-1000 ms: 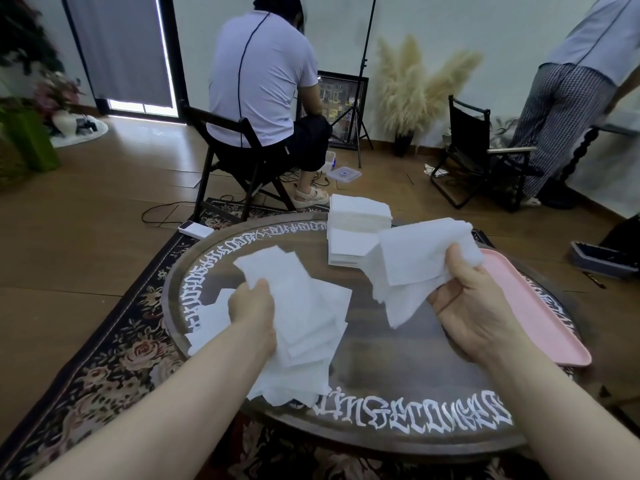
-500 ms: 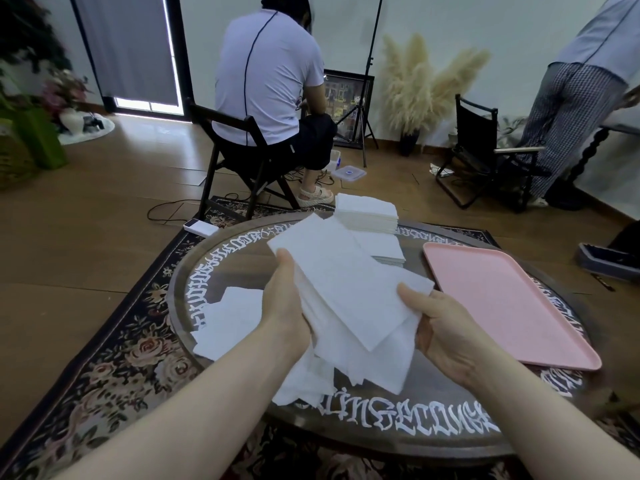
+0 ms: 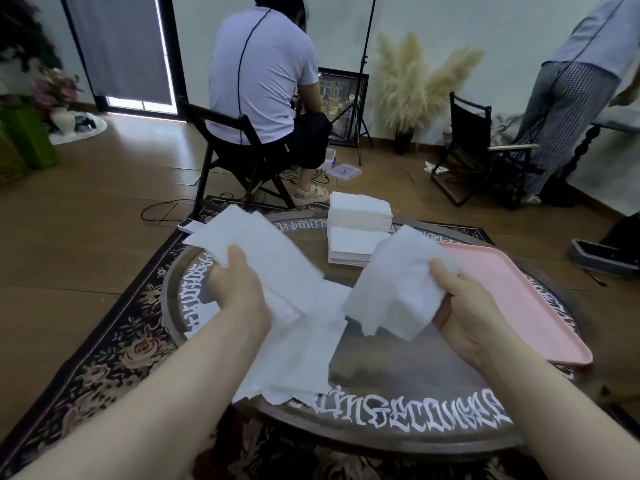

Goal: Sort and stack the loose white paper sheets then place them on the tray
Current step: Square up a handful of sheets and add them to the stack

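Observation:
My left hand (image 3: 239,289) grips a bunch of white paper sheets (image 3: 263,258) held above the round table's left side. My right hand (image 3: 464,306) pinches a second, smaller bunch of sheets (image 3: 391,289) over the table's middle, a gap apart from the first. More loose sheets (image 3: 298,358) lie spread on the table under my left forearm. A neat stack of sheets (image 3: 356,233) stands at the table's far edge. The pink tray (image 3: 519,306) lies on the right of the table with nothing on it.
The dark round table (image 3: 398,393) with white lettering stands on a floral rug (image 3: 114,348). A person sits on a folding chair (image 3: 225,157) just beyond the table. Another person stands at the far right beside a black chair (image 3: 481,150).
Half a second ago both hands held one bunch of sheets together. Now the hands have moved apart, each holding its own share, the right one nearer the tray.

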